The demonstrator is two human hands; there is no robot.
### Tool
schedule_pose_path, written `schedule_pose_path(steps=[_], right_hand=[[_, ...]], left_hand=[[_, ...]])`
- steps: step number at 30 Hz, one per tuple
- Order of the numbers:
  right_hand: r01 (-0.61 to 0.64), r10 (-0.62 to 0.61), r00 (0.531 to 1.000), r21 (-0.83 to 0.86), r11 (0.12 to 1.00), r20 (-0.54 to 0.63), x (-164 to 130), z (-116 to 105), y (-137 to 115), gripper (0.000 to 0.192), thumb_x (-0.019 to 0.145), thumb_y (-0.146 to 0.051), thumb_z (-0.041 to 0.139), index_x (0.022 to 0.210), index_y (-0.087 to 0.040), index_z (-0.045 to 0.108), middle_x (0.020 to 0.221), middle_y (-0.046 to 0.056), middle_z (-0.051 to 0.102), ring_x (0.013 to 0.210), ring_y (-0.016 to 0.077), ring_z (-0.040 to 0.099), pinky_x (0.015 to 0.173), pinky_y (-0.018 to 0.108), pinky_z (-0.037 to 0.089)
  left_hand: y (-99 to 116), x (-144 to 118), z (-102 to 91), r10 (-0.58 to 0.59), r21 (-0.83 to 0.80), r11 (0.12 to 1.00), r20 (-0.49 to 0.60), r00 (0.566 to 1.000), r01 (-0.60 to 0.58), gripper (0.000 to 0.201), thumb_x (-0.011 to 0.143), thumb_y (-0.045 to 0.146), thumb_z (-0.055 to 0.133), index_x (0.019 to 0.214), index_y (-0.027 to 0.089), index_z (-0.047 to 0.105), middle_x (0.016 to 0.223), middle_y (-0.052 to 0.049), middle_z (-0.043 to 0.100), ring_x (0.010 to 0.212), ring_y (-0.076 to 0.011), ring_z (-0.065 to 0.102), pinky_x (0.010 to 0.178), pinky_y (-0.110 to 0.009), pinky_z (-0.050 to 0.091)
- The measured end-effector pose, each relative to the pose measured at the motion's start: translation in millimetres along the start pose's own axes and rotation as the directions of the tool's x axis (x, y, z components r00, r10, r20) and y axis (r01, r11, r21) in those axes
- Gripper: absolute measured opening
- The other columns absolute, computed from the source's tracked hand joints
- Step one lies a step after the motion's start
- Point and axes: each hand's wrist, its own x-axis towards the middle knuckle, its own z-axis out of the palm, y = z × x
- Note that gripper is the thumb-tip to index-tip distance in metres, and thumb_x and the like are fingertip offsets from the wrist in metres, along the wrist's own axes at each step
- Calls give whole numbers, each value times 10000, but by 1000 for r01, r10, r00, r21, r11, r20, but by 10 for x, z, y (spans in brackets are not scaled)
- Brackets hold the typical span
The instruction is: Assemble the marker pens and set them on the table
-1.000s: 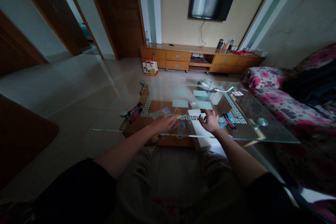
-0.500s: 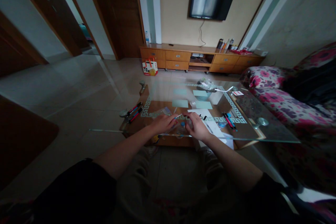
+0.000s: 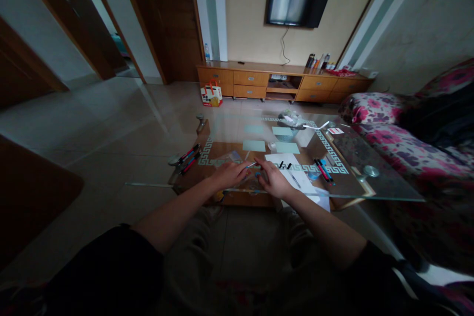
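My left hand (image 3: 230,175) is closed around a slim pale pen-like stick (image 3: 252,164), whose end points right, over the near edge of the glass table (image 3: 229,133). At that end are the fingertips of my right hand (image 3: 274,180); its index finger and thumb are apart. White paper (image 3: 303,182) lies right of my right hand. On it are two short black pieces (image 3: 285,165) and a thin grey pen-like piece (image 3: 296,180). Several red, blue and black pens lie in a left bundle (image 3: 189,159) and a right bundle (image 3: 324,171).
Clear plastic packaging (image 3: 230,157) lies beyond my left hand. Toward the table's far side sit a plastic bag (image 3: 292,118) and a red-and-white card (image 3: 335,131). A floral sofa (image 3: 392,138) stands right, a wooden TV cabinet (image 3: 252,79) behind, and a carton bag (image 3: 212,96) on the floor.
My right hand has shifted slightly left, its fingertips now at the end of the pen-like stick. More of the paper and black pieces shows. My left hand has hardly moved.
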Motion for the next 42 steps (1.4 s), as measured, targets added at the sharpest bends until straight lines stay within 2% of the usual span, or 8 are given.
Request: schedule_pose_path(steps=[9, 13, 18, 24, 29, 35, 38, 42], right_hand=[[-12, 12, 999, 19, 1000, -39, -11, 34, 47, 626, 889, -201, 532, 1491, -220, 361, 1239, 132, 596, 1148, 284, 557, 1007, 492, 466], [-56, 59, 993, 34, 998, -102, -7, 36, 114, 606, 862, -184, 542, 1454, -212, 415, 1228, 120, 613, 1079, 260, 589, 984, 452, 485], [-203, 209, 949, 47, 978, -238, -6, -37, 195, 446, 890, -239, 538, 1335, -211, 533, 1149, 94, 671, 927, 227, 638, 893, 402, 520], [-305, 304, 906, 46, 951, -295, -28, -127, 239, 276, 920, -335, 526, 1135, -204, 640, 983, 73, 720, 771, 200, 654, 782, 344, 528], [-319, 314, 893, 40, 947, -323, -35, -138, 253, 259, 927, -298, 495, 1115, -188, 635, 956, 67, 721, 751, 184, 651, 765, 319, 515], [-286, 285, 911, 44, 957, -298, -50, -159, 220, 259, 916, -262, 498, 1151, -213, 594, 951, 51, 717, 748, 179, 651, 754, 311, 509], [-326, 329, 898, 62, 943, -291, -51, -146, 208, 335, 911, -275, 514, 1241, -214, 529, 936, 47, 723, 705, 181, 652, 713, 314, 514], [-331, 330, 890, 52, 942, -314, -43, -179, 249, 296, 921, -295, 516, 1204, -210, 535, 938, 55, 725, 722, 186, 658, 717, 318, 513]], left_hand=[[-7, -1, -8, 3, -14, 1000, -1, 1000, -3, 410, 1005, 362, 358, 1379, 278, 504, 918, -59, 722, 800, -211, 687, 741, -301, 504], [-15, 1, 5, 0, 11, 1000, -5, 1000, 0, 389, 1006, 356, 354, 1344, 273, 526, 916, -56, 726, 807, -212, 691, 728, -292, 498], [-20, 0, 14, -1, 29, 1000, 0, 1000, 1, 388, 1009, 357, 345, 1339, 267, 526, 914, -60, 730, 806, -223, 693, 726, -298, 495], [-15, -2, -4, -3, 9, 1000, 2, 1000, 3, 404, 1013, 365, 337, 1366, 279, 514, 924, -58, 727, 806, -220, 687, 744, -300, 497], [-13, -7, -4, -4, 8, 1000, -8, 1000, 4, 404, 1015, 377, 336, 1367, 298, 516, 918, -53, 721, 785, -215, 684, 724, -294, 490], [-38, -1, 23, 10, 44, 999, -12, 1000, -10, 412, 1018, 376, 322, 1379, 299, 505, 912, -51, 723, 779, -214, 684, 713, -292, 485], [-44, -4, 28, 21, 35, 999, -17, 1000, -20, 415, 1018, 369, 320, 1383, 293, 502, 917, -53, 723, 790, -216, 682, 718, -294, 484], [-43, -16, 20, 12, 14, 1000, -19, 1000, -12, 413, 1016, 372, 326, 1374, 291, 516, 883, -55, 714, 765, -217, 672, 717, -299, 481]])
